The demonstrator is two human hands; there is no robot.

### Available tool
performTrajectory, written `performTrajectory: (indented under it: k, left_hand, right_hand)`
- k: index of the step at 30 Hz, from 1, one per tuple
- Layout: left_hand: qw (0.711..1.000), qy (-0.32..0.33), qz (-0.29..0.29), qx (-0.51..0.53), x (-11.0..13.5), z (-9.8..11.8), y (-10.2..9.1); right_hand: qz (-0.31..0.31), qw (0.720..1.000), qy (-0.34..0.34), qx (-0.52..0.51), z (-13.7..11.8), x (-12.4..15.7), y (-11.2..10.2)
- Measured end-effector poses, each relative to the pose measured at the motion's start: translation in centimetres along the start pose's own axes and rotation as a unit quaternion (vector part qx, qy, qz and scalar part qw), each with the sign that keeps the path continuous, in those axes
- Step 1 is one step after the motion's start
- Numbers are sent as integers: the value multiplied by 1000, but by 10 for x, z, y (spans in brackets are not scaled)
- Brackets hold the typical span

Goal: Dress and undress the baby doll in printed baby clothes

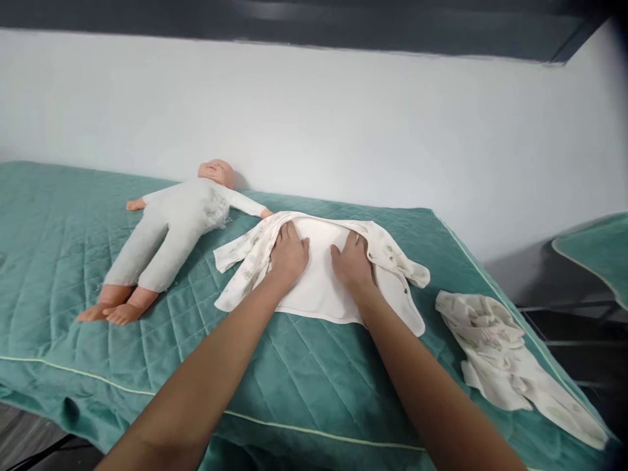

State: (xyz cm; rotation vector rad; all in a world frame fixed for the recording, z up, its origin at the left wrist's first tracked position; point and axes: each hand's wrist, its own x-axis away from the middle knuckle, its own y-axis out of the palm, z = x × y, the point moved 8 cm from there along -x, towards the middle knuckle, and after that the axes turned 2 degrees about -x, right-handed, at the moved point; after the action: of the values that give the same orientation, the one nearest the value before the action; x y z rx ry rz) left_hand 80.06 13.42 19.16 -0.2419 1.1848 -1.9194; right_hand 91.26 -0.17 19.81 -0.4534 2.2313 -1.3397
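Note:
A small white baby shirt (321,281) with a faint print lies spread on the bed, its front parted and its plain inside showing. My left hand (290,252) rests on its left front panel near the collar, fingers stretched and thumb apart. On the opposite panel lies my right hand (352,261), thumb out to the side; some of its fingertips are hidden by the fabric's edge. Left of the shirt, a baby doll (181,209) lies on its back. The doll's near hand reaches the shirt's collar area.
A crumpled printed baby garment (505,353) lies near the bed's right edge. The green quilted bedspread (59,261) meets a white wall (314,124) behind. A dark overhead panel (294,26) spans the top, and a green-covered piece of furniture (596,252) stands at right.

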Motion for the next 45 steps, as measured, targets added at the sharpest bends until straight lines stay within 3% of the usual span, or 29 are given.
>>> performTrajectory:
  k: [6,16,23,29,32,36,40,42,45]
  left_hand:
    - [996,16,-4,-87,-5,-2,8]
    - [991,-12,-89,-95,-14,-26,11]
    - [988,-19,-111,-102,-12,-24,12]
    - [987,-9,-131,-94,-5,-25,9]
    - [987,19,-124,-105,13,-20,4]
    - [983,129,-81,-101,62,-9,-16]
    - [972,232,24,21,110,-22,-64]
    - [969,209,114,64,117,-49,-93]
    - [978,68,191,56,109,-102,-117]
  right_hand:
    - [-8,999,-19,31,3,-5,8]
    - [-116,993,18,35,11,-10,30]
    - [-111,993,12,50,4,-2,25]
    - [-139,986,-53,74,-4,20,22]
    - [-147,977,-120,96,-6,36,19]
    - [-142,960,-209,123,-5,69,9]
    - [-193,942,-262,85,-1,99,-1]
    - [-222,939,-261,42,-7,103,-4]
    - [-236,942,-231,-53,-32,91,-6]
